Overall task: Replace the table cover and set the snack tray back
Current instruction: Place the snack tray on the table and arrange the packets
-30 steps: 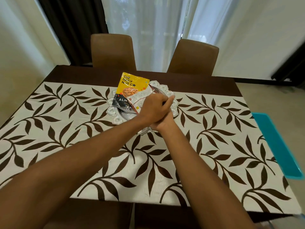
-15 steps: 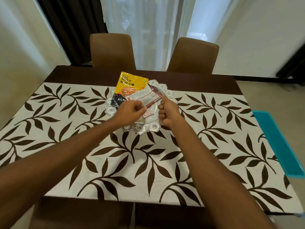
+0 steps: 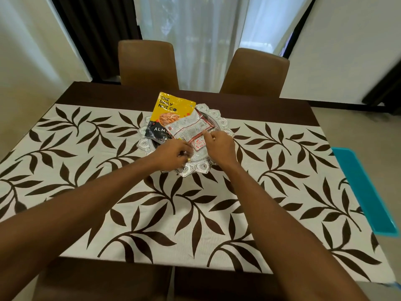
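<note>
I see a dark surface (image 3: 260,107) under a leaf-print cover (image 3: 184,213), with a silver tray (image 3: 196,169) on the cover.

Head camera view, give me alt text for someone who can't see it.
Left hand and right hand work at a silver tray on a leaf-patterned table cover. The right touches a white packet overlapping a yellow almond pouch.

Two chairs (image 3: 148,61), sheer curtain (image 3: 195,29), teal bin (image 3: 364,192)

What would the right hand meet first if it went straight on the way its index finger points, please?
Most likely the white, red-edged packet on the silver tray; the right hand points up-left, fingertip at its edge.
</note>
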`<action>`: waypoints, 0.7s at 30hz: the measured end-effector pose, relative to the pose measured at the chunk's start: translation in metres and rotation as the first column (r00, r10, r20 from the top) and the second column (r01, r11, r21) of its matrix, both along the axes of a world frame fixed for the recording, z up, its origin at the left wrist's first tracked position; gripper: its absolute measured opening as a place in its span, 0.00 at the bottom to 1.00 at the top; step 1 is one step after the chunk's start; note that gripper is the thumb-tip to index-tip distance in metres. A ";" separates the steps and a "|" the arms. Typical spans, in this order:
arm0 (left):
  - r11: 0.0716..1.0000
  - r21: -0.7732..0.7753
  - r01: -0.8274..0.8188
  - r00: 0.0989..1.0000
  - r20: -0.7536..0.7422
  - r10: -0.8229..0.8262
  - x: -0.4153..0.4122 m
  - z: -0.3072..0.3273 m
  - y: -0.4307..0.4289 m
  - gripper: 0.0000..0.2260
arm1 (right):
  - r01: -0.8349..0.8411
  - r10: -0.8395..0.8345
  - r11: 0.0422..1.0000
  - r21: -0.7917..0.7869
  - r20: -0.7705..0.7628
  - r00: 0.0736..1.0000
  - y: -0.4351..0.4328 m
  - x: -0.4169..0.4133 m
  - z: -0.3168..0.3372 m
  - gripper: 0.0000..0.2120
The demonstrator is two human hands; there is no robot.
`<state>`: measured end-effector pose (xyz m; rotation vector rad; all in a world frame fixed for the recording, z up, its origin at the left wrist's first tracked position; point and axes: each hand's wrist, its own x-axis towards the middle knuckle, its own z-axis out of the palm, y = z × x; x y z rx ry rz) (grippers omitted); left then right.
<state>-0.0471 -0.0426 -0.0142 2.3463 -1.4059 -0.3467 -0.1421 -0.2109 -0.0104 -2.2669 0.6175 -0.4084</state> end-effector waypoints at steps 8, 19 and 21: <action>0.987 0.061 0.149 0.985 0.084 -0.154 -0.009 0.006 0.007 0.20 | -0.019 0.019 0.999 -0.032 -0.012 1.000 -0.001 0.001 -0.002 0.25; 0.996 -0.012 0.084 0.996 -0.021 -0.084 -0.010 0.011 0.025 0.09 | -0.049 0.045 0.993 -0.104 -0.047 0.998 -0.001 0.005 -0.007 0.24; 0.997 -0.003 0.071 0.994 -0.084 -0.071 -0.007 0.017 0.023 0.08 | -0.051 0.045 0.991 -0.123 -0.051 0.998 0.000 0.006 -0.008 0.24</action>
